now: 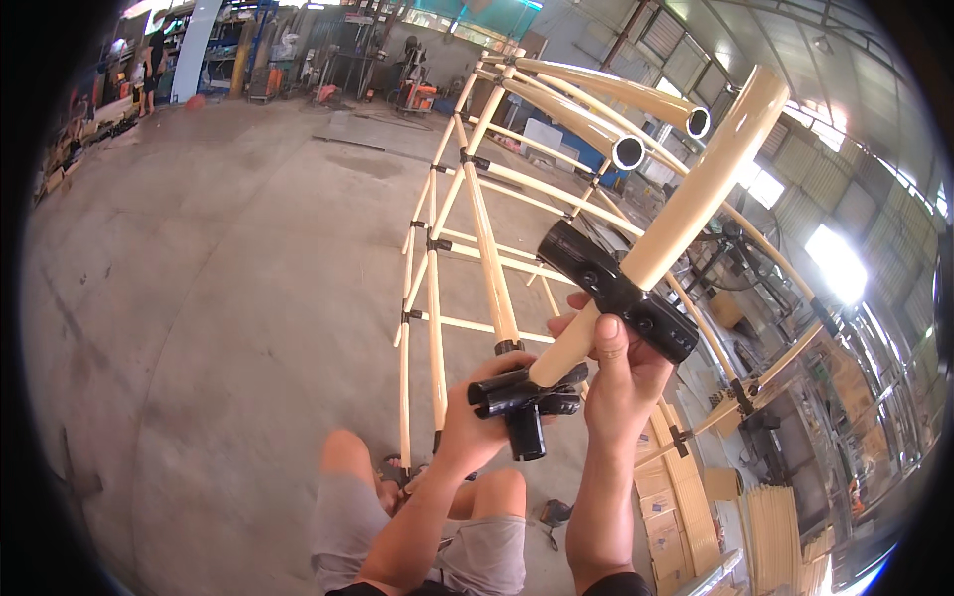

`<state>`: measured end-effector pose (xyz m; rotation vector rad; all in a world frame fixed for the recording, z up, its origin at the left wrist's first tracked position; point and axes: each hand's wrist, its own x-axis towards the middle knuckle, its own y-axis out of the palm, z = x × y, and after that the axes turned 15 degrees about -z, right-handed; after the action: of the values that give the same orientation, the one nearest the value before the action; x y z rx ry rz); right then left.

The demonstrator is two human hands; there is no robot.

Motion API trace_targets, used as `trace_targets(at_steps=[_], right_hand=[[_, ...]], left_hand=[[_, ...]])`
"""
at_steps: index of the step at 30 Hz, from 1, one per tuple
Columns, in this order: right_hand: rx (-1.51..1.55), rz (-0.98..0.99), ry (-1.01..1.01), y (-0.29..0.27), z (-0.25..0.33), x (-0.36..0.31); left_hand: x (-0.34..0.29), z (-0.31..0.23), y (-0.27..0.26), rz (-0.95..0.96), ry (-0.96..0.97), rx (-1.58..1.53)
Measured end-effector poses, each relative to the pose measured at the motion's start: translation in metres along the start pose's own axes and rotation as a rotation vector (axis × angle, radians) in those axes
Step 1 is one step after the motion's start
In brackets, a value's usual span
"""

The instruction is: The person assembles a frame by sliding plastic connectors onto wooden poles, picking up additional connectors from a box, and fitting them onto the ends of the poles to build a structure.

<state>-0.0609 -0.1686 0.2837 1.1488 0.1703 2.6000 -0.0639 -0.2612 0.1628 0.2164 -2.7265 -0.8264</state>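
A cream-coloured pipe (711,189) slants across the middle, from lower left to upper right. Partway along it sits a black pipe joint (571,256) with side sockets and small bolts. My right hand (628,372) is closed around the pipe and this joint, its thumb along the pipe. At the pipe's lower end is another black pipe joint (526,433) with several open sockets. My left hand (475,429) wraps around that lower joint from the left, its fingers partly hidden behind it.
A tall frame of cream pipes (437,328) and black joints stands just ahead; two open pipe ends (628,152) jut toward me. A dark power tool (556,513) lies on the floor (219,298). Cardboard stacks (775,526) are at right; a person (154,65) stands far left.
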Motion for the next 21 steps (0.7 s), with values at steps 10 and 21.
trace_targets(at_steps=[10,21], right_hand=[[-0.058,-0.024,-0.009,0.003,-0.017,0.013],[0.247,-0.103,0.074,0.012,-0.001,0.027]], left_hand=[[0.028,0.005,-0.006,0.142,0.092,-0.019],[0.006,0.005,0.004,0.03,0.174,0.104]])
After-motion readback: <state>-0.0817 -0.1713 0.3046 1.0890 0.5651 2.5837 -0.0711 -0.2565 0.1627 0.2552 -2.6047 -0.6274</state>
